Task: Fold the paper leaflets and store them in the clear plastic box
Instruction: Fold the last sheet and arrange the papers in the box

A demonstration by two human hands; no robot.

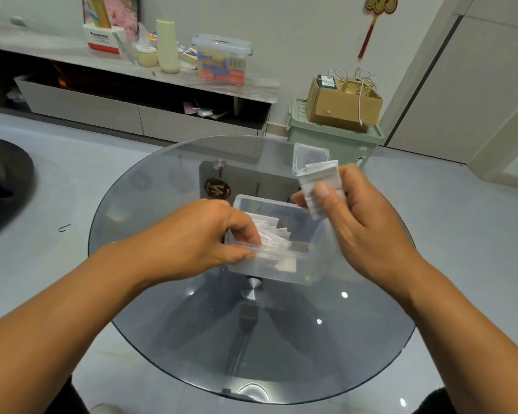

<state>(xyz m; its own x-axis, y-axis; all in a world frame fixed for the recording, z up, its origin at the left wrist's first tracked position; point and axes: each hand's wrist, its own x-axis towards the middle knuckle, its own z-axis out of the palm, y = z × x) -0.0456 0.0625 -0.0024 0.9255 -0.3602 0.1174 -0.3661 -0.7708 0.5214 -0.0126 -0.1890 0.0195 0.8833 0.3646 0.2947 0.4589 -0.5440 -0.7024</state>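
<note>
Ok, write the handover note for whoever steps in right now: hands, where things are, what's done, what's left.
Left hand: fingers curled over the near left wall of the clear plastic box, holding it and touching the folded leaflets inside.
Right hand: pinches a small stack of folded leaflets above the box's right side.
The box sits open on the round glass table; its lid lies behind the right hand.
Done: a batch of folded leaflets is already in the box.
Left: put the held stack into the box's free right part, then probably close the lid.
</note>
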